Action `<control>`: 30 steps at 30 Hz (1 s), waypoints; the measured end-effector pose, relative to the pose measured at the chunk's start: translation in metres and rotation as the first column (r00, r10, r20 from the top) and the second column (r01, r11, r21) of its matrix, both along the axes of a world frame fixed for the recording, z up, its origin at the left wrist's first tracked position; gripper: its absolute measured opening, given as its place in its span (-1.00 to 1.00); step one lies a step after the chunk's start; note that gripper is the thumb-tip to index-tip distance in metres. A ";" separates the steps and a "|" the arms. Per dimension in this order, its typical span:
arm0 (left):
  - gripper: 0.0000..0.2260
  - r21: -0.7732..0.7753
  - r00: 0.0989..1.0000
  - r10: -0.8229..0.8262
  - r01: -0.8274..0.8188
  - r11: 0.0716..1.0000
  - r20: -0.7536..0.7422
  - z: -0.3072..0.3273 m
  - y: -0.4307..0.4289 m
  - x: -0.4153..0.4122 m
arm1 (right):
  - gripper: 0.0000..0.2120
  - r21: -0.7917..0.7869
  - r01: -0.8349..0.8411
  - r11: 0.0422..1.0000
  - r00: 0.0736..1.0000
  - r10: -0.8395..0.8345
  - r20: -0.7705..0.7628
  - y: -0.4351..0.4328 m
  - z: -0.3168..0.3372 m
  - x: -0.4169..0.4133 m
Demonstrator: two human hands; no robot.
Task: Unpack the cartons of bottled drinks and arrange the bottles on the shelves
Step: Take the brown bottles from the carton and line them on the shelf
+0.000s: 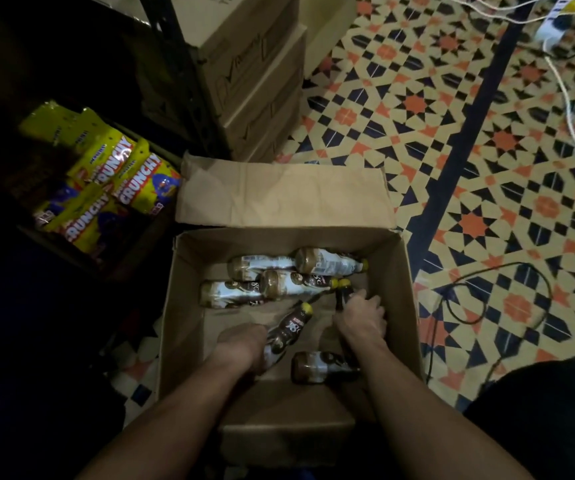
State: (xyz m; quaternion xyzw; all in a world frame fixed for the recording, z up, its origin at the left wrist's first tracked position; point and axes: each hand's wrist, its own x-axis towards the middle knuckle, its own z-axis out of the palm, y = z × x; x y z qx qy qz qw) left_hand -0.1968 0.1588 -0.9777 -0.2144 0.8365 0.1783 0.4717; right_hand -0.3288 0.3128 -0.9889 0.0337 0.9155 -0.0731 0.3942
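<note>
Carton (pixel 189 306): our left hand (pixel 241 344) curls round left bottle (pixel 288 327); right hand (pixel 362 317) fingers wrap right bottle (pixel 343 293).

Carton (pixel 189 306) open on top; bottles (pixel 279 284) clutter inside.

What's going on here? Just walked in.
A person is reaching into an open cardboard carton on the floor with both hands. The left hand grips a tilted brown drink bottle, and the right hand grips a second bottle near its yellow cap. Five loose bottles lie on their sides in the carton. Closed cartons are stacked behind it.
</note>
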 end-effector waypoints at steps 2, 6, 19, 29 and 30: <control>-0.60 -0.006 1.000 0.006 -0.006 1.000 0.021 0.000 -0.002 -0.001 | -0.36 -0.045 0.043 0.998 0.998 -0.041 0.046 -0.001 -0.003 -0.008; -0.54 0.064 0.975 0.190 -0.183 0.981 -0.119 -0.002 0.002 -0.012 | -0.30 -0.157 0.079 0.984 0.997 -0.075 0.036 -0.007 -0.005 -0.026; -0.49 0.175 0.953 0.221 -0.186 0.967 -0.208 -0.024 0.016 -0.027 | -0.54 -0.180 0.012 0.984 0.995 0.005 0.096 -0.010 -0.005 -0.041; -0.59 0.328 0.842 0.485 -0.401 0.855 -0.235 0.087 -0.013 -0.026 | -0.66 -0.358 -0.018 0.933 0.992 0.061 0.108 -0.017 0.101 -0.040; -0.61 0.349 0.827 0.507 -0.413 0.841 -0.243 0.117 -0.016 -0.025 | -0.68 -0.380 -0.021 0.925 0.991 0.069 0.112 -0.017 0.130 -0.041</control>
